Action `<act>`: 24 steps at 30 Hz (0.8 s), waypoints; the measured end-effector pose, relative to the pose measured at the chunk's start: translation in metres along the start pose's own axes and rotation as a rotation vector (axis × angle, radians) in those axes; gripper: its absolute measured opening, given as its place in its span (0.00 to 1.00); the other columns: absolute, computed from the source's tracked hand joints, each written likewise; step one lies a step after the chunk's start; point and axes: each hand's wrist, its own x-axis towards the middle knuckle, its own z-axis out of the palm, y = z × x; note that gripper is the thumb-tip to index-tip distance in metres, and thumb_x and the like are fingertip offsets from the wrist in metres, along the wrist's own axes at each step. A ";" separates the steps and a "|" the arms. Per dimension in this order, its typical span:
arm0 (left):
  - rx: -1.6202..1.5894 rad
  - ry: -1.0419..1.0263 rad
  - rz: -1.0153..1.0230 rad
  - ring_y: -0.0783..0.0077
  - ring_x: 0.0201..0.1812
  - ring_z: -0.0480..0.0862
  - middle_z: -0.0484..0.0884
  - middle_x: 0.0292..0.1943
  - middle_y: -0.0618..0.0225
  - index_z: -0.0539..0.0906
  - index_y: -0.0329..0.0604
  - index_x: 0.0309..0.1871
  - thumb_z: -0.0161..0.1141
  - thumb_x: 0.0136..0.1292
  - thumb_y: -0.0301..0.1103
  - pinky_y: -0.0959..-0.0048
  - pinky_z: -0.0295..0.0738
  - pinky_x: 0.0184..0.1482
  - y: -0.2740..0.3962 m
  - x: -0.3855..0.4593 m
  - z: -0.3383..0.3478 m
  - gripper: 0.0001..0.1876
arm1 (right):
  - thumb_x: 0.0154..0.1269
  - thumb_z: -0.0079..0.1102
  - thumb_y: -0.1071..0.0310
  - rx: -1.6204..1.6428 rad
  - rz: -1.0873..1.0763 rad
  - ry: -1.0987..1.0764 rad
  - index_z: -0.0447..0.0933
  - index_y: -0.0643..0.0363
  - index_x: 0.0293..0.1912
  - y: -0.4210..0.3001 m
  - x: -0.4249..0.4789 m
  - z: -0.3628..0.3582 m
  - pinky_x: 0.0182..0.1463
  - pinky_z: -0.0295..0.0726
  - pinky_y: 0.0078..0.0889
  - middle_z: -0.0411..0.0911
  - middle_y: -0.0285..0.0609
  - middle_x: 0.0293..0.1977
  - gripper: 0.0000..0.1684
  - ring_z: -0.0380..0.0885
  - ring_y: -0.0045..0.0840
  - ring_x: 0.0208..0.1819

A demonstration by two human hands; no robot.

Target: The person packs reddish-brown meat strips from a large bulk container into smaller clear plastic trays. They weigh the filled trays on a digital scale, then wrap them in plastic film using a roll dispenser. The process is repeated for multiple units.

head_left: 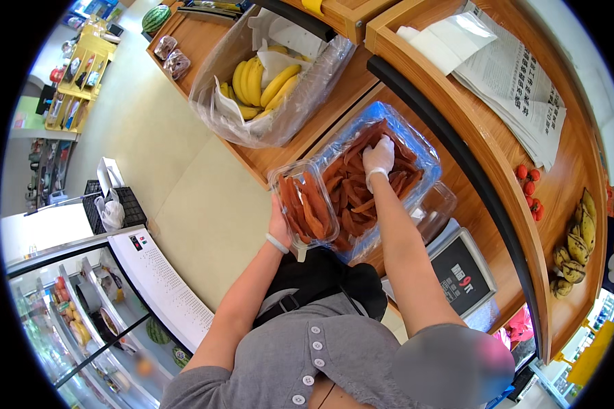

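My bare left hand, with a pale bangle at the wrist, holds a clear plastic clamshell box from its left side. Reddish-brown dried strips, which look like dried sweet potato, lie lengthwise in it. My right hand wears a thin translucent glove. Its fingers reach into a heap of the same dried strips at the far part of a blue crate lined with clear plastic. The fingertips are partly hidden, so whether they grip a strip cannot be told. The box overlaps the crate's left edge.
Bananas fill part of a plastic-lined box beyond the crate. Another clear container and a black price sign stand right of it. The raised wooden shelf carries newspapers, tomatoes and spotted bananas. A glass-topped display fridge is at left.
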 end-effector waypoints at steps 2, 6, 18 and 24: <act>0.014 0.006 0.010 0.59 0.68 0.67 0.66 0.68 0.65 0.59 0.52 0.72 0.31 0.70 0.65 0.59 0.63 0.68 0.001 -0.001 0.001 0.36 | 0.57 0.61 0.67 0.094 0.052 -0.011 0.70 0.62 0.56 0.002 0.001 -0.003 0.58 0.73 0.40 0.71 0.53 0.53 0.26 0.73 0.45 0.55; 0.006 0.056 0.018 0.60 0.67 0.68 0.67 0.68 0.65 0.59 0.51 0.72 0.31 0.70 0.65 0.59 0.62 0.69 0.000 0.001 -0.001 0.36 | 0.57 0.59 0.70 0.249 0.003 0.054 0.71 0.64 0.53 -0.008 -0.022 -0.027 0.57 0.72 0.41 0.71 0.53 0.52 0.24 0.72 0.47 0.53; 0.086 -0.040 -0.084 0.65 0.62 0.73 0.72 0.63 0.66 0.66 0.46 0.68 0.37 0.71 0.62 0.64 0.64 0.66 -0.016 0.016 0.010 0.34 | 0.54 0.72 0.69 0.832 -0.095 -0.414 0.77 0.65 0.52 -0.055 -0.138 -0.111 0.42 0.76 0.20 0.79 0.35 0.38 0.25 0.76 0.16 0.37; 0.062 -0.001 -0.091 0.68 0.59 0.76 0.77 0.59 0.67 0.70 0.46 0.65 0.36 0.73 0.60 0.65 0.67 0.63 -0.017 0.012 0.017 0.31 | 0.55 0.65 0.51 -0.133 -0.642 -0.134 0.78 0.57 0.49 -0.078 -0.161 -0.070 0.44 0.71 0.39 0.76 0.42 0.38 0.27 0.73 0.36 0.42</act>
